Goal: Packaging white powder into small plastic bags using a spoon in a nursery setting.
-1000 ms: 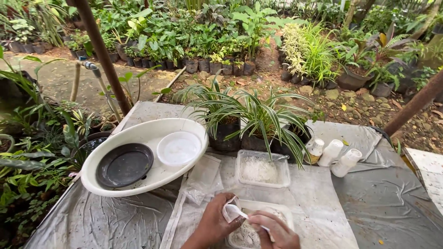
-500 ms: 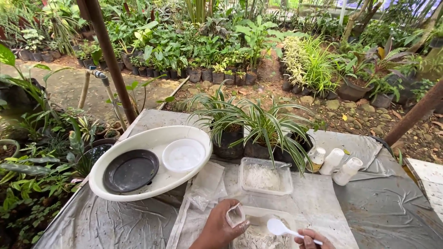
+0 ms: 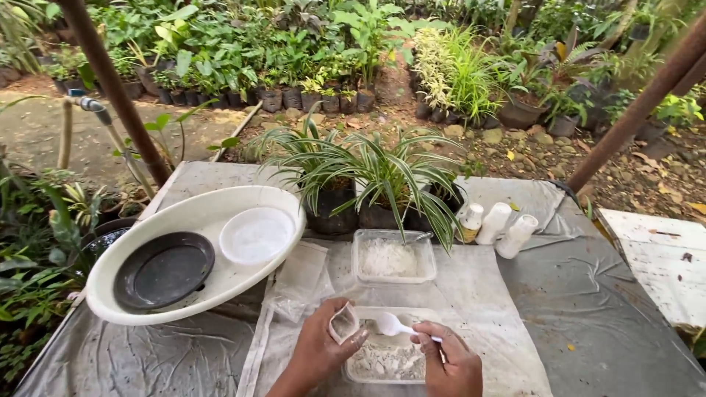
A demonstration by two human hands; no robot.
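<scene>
Left hand (image 3: pixel 318 351) pinching a small open bag (image 3: pixel 343 323) upright. Right hand (image 3: pixel 450 362) gripping a white spoon (image 3: pixel 394 326), bowl just beside the bag's mouth. Both above a clear tub (image 3: pixel 384 361) of white powder on the table (image 3: pixel 603 316). Beyond: second tub (image 3: pixel 393 256), potted plants (image 3: pixel 368 184), white basin (image 3: pixel 193 250), three small bottles (image 3: pixel 494 225).

Right hand (image 3: pixel 450 362) has brought the white spoon (image 3: pixel 393 325) up from the lower-centre container (image 3: pixel 386 360) to the mouth of the small bag (image 3: pixel 343 322), now held open by the left hand (image 3: pixel 320 349).
</scene>
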